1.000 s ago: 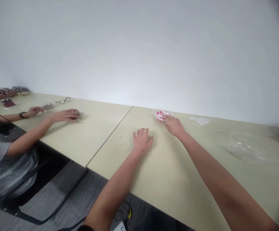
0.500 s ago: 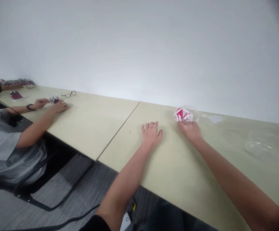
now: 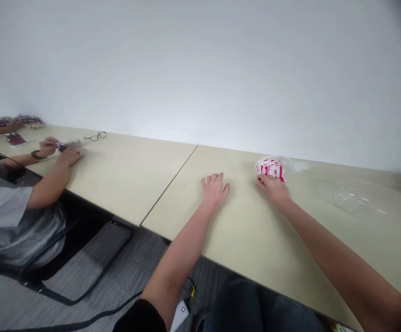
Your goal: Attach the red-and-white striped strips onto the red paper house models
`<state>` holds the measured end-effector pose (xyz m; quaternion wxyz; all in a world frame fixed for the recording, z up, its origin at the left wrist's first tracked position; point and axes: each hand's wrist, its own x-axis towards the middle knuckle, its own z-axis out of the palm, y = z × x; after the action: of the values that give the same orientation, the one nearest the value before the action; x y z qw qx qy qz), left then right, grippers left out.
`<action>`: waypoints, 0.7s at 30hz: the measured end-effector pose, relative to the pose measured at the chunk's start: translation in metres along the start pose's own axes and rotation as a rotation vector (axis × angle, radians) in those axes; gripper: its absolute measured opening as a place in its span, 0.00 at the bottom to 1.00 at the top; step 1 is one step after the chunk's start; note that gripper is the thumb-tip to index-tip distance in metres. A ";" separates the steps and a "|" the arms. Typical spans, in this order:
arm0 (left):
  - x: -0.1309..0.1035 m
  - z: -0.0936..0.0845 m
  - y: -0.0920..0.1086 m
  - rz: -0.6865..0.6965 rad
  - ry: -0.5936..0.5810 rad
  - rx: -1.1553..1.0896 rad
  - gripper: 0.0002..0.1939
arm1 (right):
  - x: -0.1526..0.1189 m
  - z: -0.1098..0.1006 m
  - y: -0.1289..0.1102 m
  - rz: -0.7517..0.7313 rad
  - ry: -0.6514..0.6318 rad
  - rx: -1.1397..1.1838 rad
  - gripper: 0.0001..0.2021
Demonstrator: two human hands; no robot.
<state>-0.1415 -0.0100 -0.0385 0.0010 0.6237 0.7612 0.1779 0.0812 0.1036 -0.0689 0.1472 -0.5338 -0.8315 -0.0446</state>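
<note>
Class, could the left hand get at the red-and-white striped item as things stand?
Probably yes: bare, pale tabletop lies between the left hand and the red-and-white striped item, though fingers of the right hand cover its near edge.

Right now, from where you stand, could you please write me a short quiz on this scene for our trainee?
1. Which item do the fingers of the right hand touch?
a) a wristband
b) the red-and-white item
c) a chair frame

2. True or false: the left hand is palm down at the pale table, its fingers holding nothing.

3. Fill in: seen by the camera wearer, the glasses lie to the ____ of the seam in the table.

Key: 1 b; 2 true; 3 left.
</note>
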 end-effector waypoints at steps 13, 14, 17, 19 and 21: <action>0.002 -0.002 0.002 -0.008 -0.029 0.001 0.27 | -0.018 0.002 0.026 0.071 0.104 0.121 0.13; 0.002 -0.002 0.002 -0.009 -0.033 -0.001 0.27 | -0.019 0.002 0.027 0.067 0.112 0.138 0.13; 0.000 -0.002 0.003 -0.007 -0.035 -0.009 0.27 | -0.026 0.001 0.027 0.036 0.102 0.144 0.16; -0.001 -0.002 0.004 -0.008 -0.039 -0.008 0.26 | -0.031 -0.002 0.024 -0.025 0.059 0.122 0.18; -0.001 -0.003 0.005 -0.009 -0.049 0.004 0.27 | -0.037 -0.006 0.019 -0.092 0.008 0.107 0.19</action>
<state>-0.1374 -0.0110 -0.0350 0.0193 0.6243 0.7642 0.1609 0.1136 0.0785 -0.0758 0.1766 -0.4863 -0.8557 -0.0088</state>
